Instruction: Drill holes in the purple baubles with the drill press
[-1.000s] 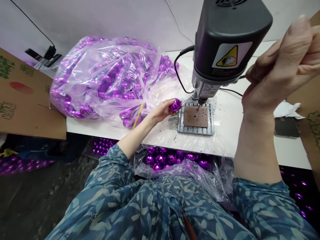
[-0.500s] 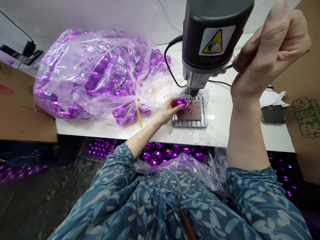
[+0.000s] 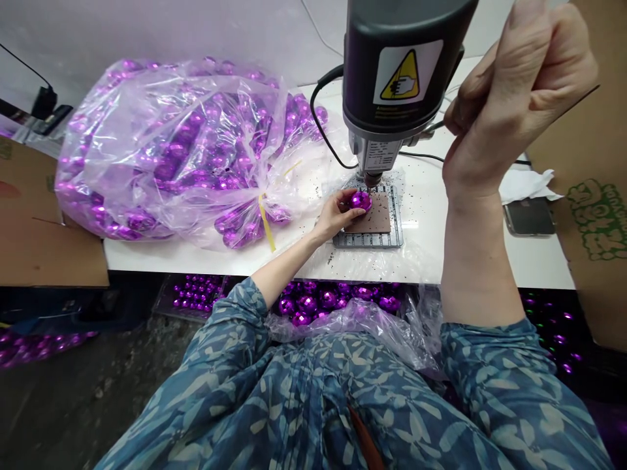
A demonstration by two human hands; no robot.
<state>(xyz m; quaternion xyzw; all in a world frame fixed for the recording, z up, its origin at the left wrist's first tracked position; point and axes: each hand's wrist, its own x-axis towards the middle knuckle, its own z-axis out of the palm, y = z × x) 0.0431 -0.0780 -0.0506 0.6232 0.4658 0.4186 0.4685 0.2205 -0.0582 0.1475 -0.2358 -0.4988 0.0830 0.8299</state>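
Note:
My left hand (image 3: 337, 212) is closed on a faceted purple ball (image 3: 360, 200) and holds it on the brown pad (image 3: 375, 222) of the metal base, right under the drill bit (image 3: 371, 181). The dark grey bench drill (image 3: 399, 72) rises above it, with a yellow warning sticker on its head. Raised to the right of the drill head, my right hand (image 3: 514, 98) is a fist around the drill's thin lever, of which only a short end shows.
A big clear bag (image 3: 186, 150) of purple balls lies on the white table (image 3: 465, 254) at the left. More purple balls fill a bag (image 3: 337, 310) under the table edge at my lap. Cardboard boxes (image 3: 588, 170) stand at both sides. A phone (image 3: 529, 217) and tissue lie at the right.
My left hand has carried the purple ball rightward from the base's left edge to under the bit. My right hand stays on the lever.

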